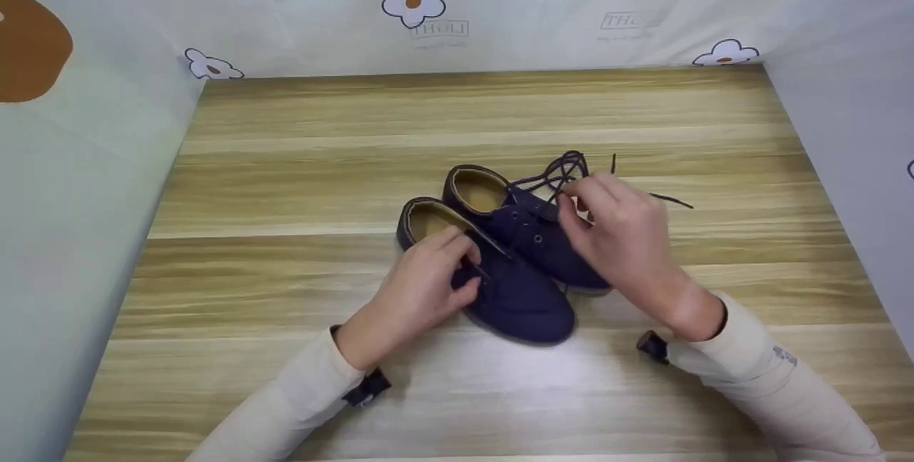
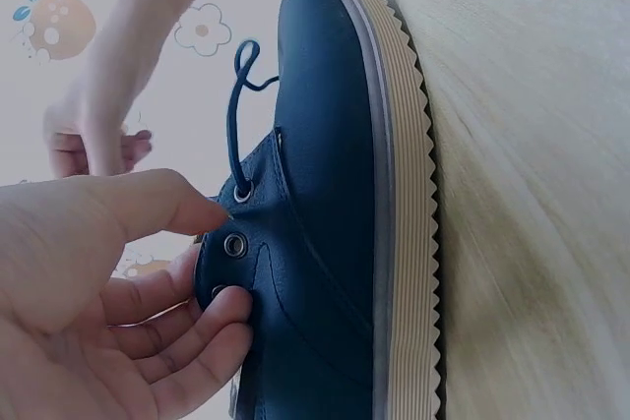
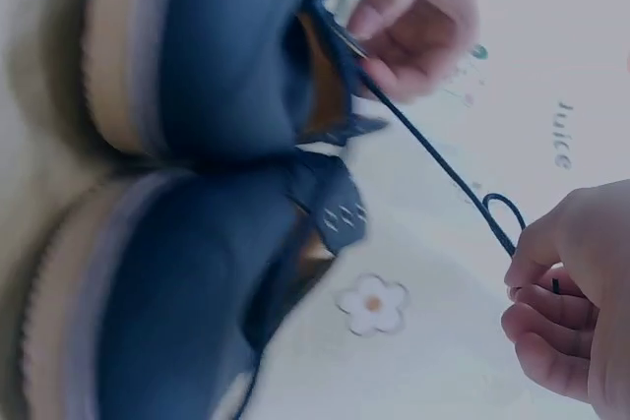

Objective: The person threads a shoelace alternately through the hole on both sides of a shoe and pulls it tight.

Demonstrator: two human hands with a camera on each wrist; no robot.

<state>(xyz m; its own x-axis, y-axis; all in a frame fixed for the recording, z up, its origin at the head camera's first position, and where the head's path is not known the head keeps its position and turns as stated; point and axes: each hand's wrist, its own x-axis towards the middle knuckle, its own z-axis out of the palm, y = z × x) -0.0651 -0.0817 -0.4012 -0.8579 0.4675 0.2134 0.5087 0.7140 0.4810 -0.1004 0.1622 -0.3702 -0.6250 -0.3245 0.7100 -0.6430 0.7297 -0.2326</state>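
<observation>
Two dark blue lace-up shoes lie side by side, toes pointing toward the near right. My left hand [image 1: 428, 273] is at the opening of the nearer shoe [image 1: 528, 305]; in the left wrist view its thumb and fingers pinch the eyelet flap [image 2: 234, 245]. A lace [image 2: 233, 135] runs through one eyelet there. Above the farther shoe [image 1: 564, 258], my right hand [image 1: 625, 230] pinches a dark shoelace [image 3: 433, 152], which stretches taut from the nearer shoe in the right wrist view. What lies under the left fingers is partly hidden.
A looped, loose lace [image 1: 571, 158] lies at the farther shoe, with a lace end [image 1: 671, 200] reaching right. The wood-grain tabletop [image 1: 321, 183] is bordered by pale printed sheets [image 1: 514, 12] at the back and both sides.
</observation>
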